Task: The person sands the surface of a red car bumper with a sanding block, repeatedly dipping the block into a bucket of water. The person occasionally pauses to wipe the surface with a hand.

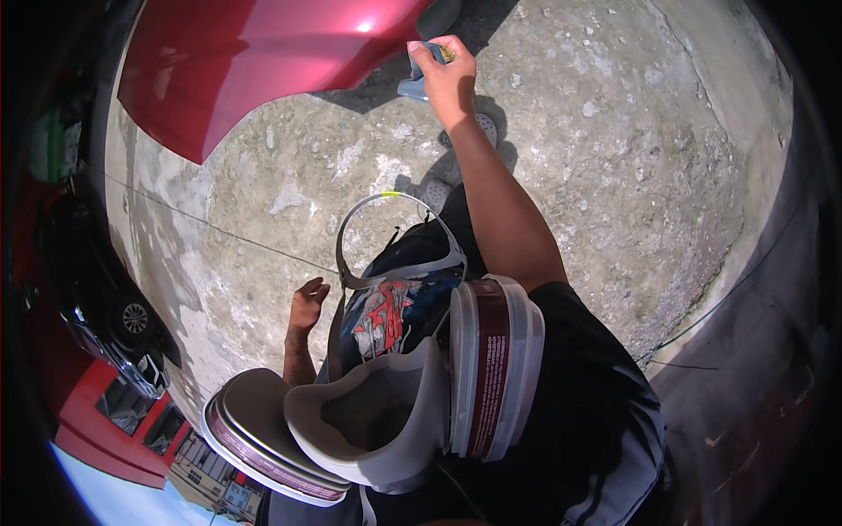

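My right hand (445, 70) grips a folded grey sheet (412, 86), perhaps abrasive paper, with something small and yellowish at its fingers. It is beside the lower edge of a glossy red curved panel (263, 61) at the upper left. My left hand (307, 302) hangs lower, left of my torso, empty, with loosely curled fingers apart. A grey respirator (360, 394) with two side cartridges (495, 368) hangs at my chest, its head strap (358, 210) looping forward over my dark printed shirt.
I stand on mottled concrete (605, 158) in light perforated shoes (485, 130). A black car (96, 289) is on the left, with a red vehicle or structure (96, 421) and buildings (210, 469) beyond. A dark cable (719, 289) runs along the right. A crack crosses the ground.
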Action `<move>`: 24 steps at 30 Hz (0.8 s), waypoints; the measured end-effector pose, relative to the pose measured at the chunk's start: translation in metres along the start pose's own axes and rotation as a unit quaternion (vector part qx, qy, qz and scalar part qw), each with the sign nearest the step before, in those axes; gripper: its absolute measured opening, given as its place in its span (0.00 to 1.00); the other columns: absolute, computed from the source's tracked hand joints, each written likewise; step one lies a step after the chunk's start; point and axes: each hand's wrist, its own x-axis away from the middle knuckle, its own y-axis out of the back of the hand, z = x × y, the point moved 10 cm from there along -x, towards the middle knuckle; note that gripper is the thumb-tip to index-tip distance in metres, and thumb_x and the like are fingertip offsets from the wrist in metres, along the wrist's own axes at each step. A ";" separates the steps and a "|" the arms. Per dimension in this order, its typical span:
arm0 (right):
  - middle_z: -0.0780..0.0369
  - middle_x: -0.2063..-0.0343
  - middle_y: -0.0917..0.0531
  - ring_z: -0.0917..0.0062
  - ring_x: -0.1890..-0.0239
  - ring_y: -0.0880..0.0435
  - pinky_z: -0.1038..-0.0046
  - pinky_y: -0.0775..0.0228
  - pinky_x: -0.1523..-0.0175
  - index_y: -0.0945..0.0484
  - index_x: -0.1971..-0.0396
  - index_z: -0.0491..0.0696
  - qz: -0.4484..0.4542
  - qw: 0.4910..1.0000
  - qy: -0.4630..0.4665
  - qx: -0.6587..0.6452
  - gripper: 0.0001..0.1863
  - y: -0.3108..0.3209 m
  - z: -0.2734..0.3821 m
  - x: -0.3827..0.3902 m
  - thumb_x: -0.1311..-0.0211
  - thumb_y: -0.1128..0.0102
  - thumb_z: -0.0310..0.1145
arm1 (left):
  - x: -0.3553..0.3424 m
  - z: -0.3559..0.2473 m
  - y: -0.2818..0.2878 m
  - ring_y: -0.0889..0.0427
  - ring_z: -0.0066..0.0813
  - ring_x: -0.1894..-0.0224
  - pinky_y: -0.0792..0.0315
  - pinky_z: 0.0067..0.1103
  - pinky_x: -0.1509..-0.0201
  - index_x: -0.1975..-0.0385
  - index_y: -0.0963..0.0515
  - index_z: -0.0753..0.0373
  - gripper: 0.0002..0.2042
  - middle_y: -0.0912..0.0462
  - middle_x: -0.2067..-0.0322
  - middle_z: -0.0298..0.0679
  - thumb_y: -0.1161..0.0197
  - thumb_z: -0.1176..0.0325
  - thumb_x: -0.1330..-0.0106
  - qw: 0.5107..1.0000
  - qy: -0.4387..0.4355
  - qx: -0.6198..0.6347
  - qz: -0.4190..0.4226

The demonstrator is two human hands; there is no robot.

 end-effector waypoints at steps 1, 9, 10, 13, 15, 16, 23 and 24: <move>0.65 0.80 0.21 0.84 0.79 0.23 0.78 0.30 0.72 0.24 0.71 0.43 0.002 1.000 -0.002 0.000 0.12 -0.003 0.001 0.001 0.44 0.30 0.33 | 0.002 0.001 0.000 0.18 0.43 0.49 0.26 0.28 0.47 0.50 0.24 0.72 0.21 0.18 0.54 0.56 0.36 0.61 0.36 1.000 0.003 0.001 0.000; 0.64 0.78 0.22 0.83 0.75 0.26 0.74 0.31 0.69 0.25 0.72 0.41 -0.048 0.996 -0.025 -0.074 0.15 -0.028 -0.022 0.028 0.47 0.29 0.35 | 0.009 0.022 -0.012 0.18 0.44 0.50 0.26 0.28 0.48 0.50 0.24 0.72 0.22 0.18 0.55 0.55 0.37 0.60 0.36 1.000 0.014 0.024 0.002; 0.64 0.78 0.22 0.83 0.75 0.26 0.74 0.31 0.69 0.25 0.72 0.41 -0.044 0.996 -0.037 -0.072 0.15 -0.032 -0.025 0.032 0.47 0.29 0.35 | 0.010 0.020 -0.012 0.18 0.44 0.50 0.26 0.28 0.48 0.50 0.24 0.72 0.22 0.18 0.55 0.55 0.37 0.60 0.36 1.000 0.015 0.025 0.001; 0.64 0.79 0.21 0.83 0.76 0.26 0.75 0.31 0.69 0.25 0.72 0.41 -0.028 0.994 -0.064 -0.084 0.15 -0.039 -0.026 0.043 0.47 0.29 0.35 | 0.011 0.018 -0.010 0.18 0.43 0.50 0.26 0.28 0.47 0.50 0.24 0.72 0.22 0.18 0.55 0.55 0.37 0.60 0.36 1.000 0.019 0.014 -0.010; 0.65 0.80 0.21 0.83 0.76 0.26 0.75 0.31 0.70 0.24 0.73 0.41 -0.001 0.998 -0.062 -0.017 0.14 -0.045 -0.016 0.051 0.47 0.29 0.34 | 0.011 0.022 -0.010 0.18 0.44 0.49 0.26 0.28 0.47 0.49 0.24 0.72 0.22 0.18 0.55 0.55 0.37 0.60 0.36 1.000 0.024 0.015 0.000; 0.64 0.81 0.21 0.83 0.77 0.26 0.75 0.31 0.70 0.24 0.73 0.41 0.016 0.998 -0.064 -0.002 0.14 -0.052 -0.017 0.051 0.48 0.29 0.35 | 0.011 0.020 -0.010 0.18 0.44 0.49 0.26 0.28 0.47 0.49 0.24 0.72 0.22 0.18 0.55 0.55 0.37 0.60 0.36 1.000 0.023 0.015 0.000; 0.59 0.81 0.21 0.78 0.76 0.23 0.71 0.31 0.68 0.23 0.72 0.42 0.014 0.995 -0.087 -0.047 0.16 -0.054 -0.023 0.052 0.51 0.28 0.37 | 0.014 0.021 -0.012 0.18 0.43 0.50 0.26 0.28 0.47 0.49 0.24 0.72 0.22 0.18 0.55 0.55 0.37 0.60 0.36 0.999 0.029 0.029 -0.003; 0.59 0.81 0.20 0.77 0.75 0.22 0.71 0.30 0.68 0.23 0.72 0.42 0.022 0.998 -0.060 0.017 0.15 -0.056 -0.017 0.057 0.51 0.28 0.36 | 0.014 0.020 -0.013 0.18 0.43 0.50 0.26 0.28 0.47 0.49 0.24 0.72 0.22 0.18 0.55 0.55 0.37 0.61 0.36 0.999 0.025 0.036 -0.002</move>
